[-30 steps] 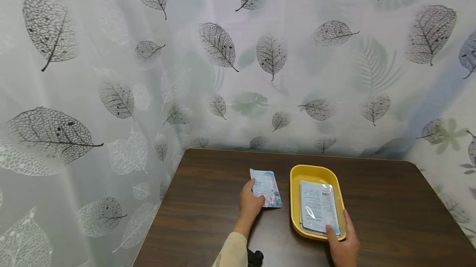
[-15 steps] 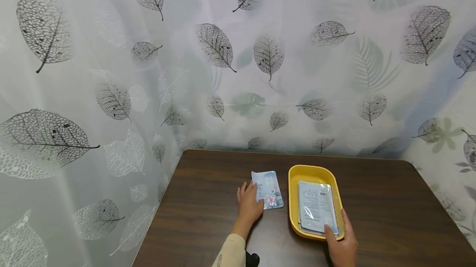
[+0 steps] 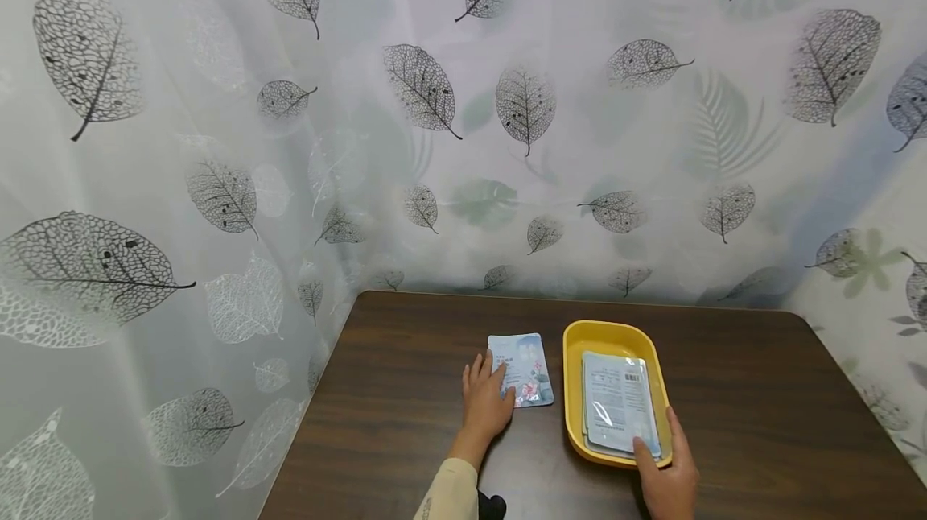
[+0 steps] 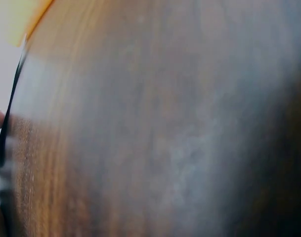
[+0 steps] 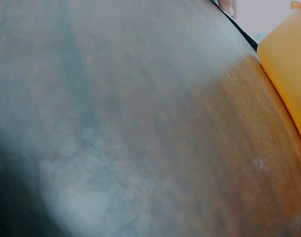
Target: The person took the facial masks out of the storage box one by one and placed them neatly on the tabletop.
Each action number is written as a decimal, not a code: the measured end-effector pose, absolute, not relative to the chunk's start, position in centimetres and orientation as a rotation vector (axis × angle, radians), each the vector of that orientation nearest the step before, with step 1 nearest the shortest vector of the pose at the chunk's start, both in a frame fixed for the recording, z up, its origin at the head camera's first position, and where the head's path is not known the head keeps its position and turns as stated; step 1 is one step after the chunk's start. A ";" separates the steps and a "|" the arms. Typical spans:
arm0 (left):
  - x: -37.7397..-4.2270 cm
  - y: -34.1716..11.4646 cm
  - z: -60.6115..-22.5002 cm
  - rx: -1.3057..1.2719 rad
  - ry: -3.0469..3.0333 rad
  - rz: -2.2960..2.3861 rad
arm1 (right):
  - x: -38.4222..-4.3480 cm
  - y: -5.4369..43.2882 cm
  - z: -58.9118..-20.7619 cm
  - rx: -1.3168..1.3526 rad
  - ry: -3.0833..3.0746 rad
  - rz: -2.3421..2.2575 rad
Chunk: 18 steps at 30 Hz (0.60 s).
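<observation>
Light glints off glossy, film-like packets point(image 3: 621, 399), the tray point(image 3: 607, 333) smooth plastic, the wood-grain tabletop point(image 3: 405, 367) gleaming softly!

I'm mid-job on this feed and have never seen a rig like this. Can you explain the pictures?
There's no robot: a person works bare-handed. The wide picture comes from a camera on the head, looking forward and down. The other two come from wrist cameras and mostly show blurred brown tabletop. On it are a light-blue flowered packet and a yellow tray holding a stack of packets. The left hand rests over the flowered packet's left edge, seemingly without gripping. The right hand grips the tray's near right corner.
</observation>
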<state>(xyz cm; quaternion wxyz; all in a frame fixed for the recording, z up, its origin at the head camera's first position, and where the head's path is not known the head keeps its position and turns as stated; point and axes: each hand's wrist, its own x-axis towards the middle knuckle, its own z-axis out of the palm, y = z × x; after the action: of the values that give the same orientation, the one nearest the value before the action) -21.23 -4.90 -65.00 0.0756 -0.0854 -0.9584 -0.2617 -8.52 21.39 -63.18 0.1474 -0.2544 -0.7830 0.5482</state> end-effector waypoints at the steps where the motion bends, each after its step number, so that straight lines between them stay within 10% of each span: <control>1: -21.2 -4.9 -65.0 -0.257 -2.874 -0.777 | -8.5 21.4 -63.2 -0.728 -2.253 1.575; 18: -21.4 -4.5 -63.2 -0.237 -2.770 -0.973 | -8.7 21.6 -64.0 -0.686 -2.239 1.527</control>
<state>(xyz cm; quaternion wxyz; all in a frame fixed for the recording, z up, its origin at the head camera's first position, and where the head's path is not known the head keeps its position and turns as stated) -21.42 -4.53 -63.25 0.0980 -0.0800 -0.9359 -0.3287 -8.69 21.62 -63.97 0.1721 -0.2416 -0.7889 0.5382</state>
